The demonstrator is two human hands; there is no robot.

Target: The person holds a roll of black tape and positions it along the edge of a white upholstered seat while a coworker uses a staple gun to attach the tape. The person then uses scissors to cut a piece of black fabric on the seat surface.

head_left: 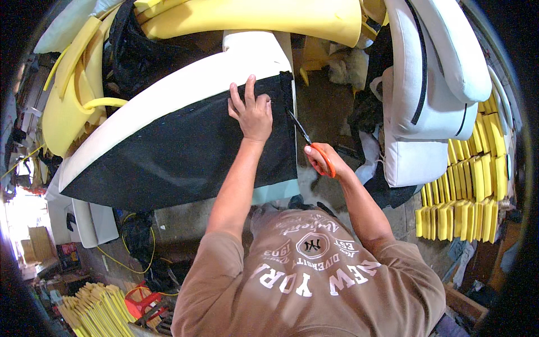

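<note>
A large curved upholstered piece with a white padded rim [168, 95] lies in front of me, its underside covered with black fabric [185, 151]. My left hand [252, 115] rests on that fabric near its right end, fingers spread and holding nothing. In my right hand [321, 159] is a pair of scissors [301, 130] with orange handles and dark blades. The blades point up and left, at the right edge of the black fabric. Whether the blade tips are in the cloth I cannot tell. A light blue-green strip [275, 192] shows below the fabric's near corner.
Yellow foam pieces [258, 19] curve behind the work and at the left. White upholstered cushions [424, 84] stand to the right, beside stacked yellow foam blocks [466, 180]. At lower left are more yellow strips [98, 312], a red object [140, 300] and a yellow cord [132, 271].
</note>
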